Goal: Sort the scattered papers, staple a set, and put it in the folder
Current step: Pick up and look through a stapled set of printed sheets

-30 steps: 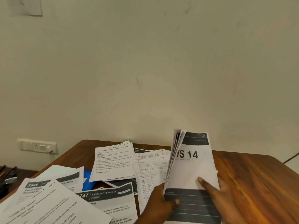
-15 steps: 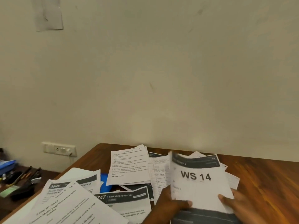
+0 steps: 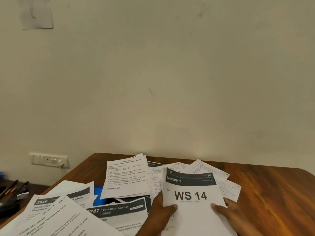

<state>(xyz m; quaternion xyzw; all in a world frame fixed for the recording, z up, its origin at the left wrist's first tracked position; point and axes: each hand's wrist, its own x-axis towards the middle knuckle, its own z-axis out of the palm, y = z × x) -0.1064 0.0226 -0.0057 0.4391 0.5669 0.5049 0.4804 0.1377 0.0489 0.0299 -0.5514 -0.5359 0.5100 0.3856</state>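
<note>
Wooden table (image 3: 272,198) against a pale wall, strewn with printed papers.

The brown tabletop has rounded far corners and bare wood on its right side. Loose sheets overlap across its left and middle: a typed task sheet (image 3: 127,178) near the far edge, handwritten pages (image 3: 226,183) fanned out toward the centre, a sheet headed "ENTRANCE / BALCONY" (image 3: 119,212) nearer, and a sheet numbered 2946 (image 3: 51,203) at the left. A blue item (image 3: 99,193) shows between the papers.

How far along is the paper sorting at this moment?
Early. Done: some sheets are gathered into a stack. In hand: the left hand and right hand grip that stack, topped by "WS 14". Left: loose papers cover the table; no stapler shows, and only a blue patch might be the folder.
</note>
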